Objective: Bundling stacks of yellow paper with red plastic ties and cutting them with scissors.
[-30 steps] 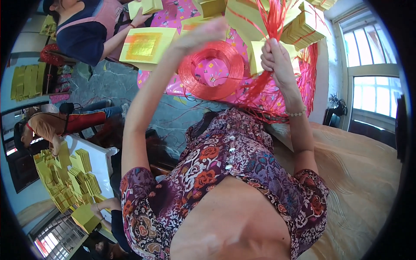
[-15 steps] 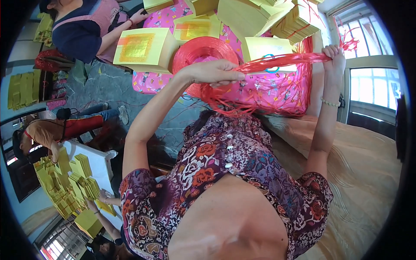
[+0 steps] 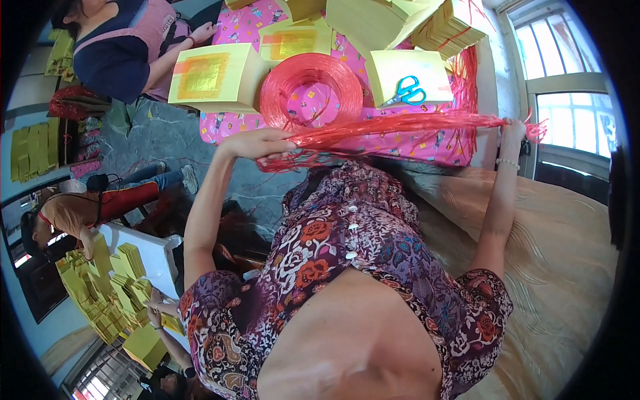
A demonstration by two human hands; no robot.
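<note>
far left: another person in a dark top sits beside the pink sheet; lower down, stacks of yellow paper lie on a white bench, with other people around it.
left hand: the left hand is clenched around one end of a bundle of red string, fingers curled over the strands.
middle: a red spool of the same string lies on the pink sheet, just above the left hand, between yellow paper blocks.
string: it runs stretched sideways from hand to hand, above the floral dress, with loose ends hanging under the left hand.
scissors: blue scissors rest on a yellow block behind the string.
right hand: the right hand grips the other end, a short tuft sticking out past it, near the window.
</note>
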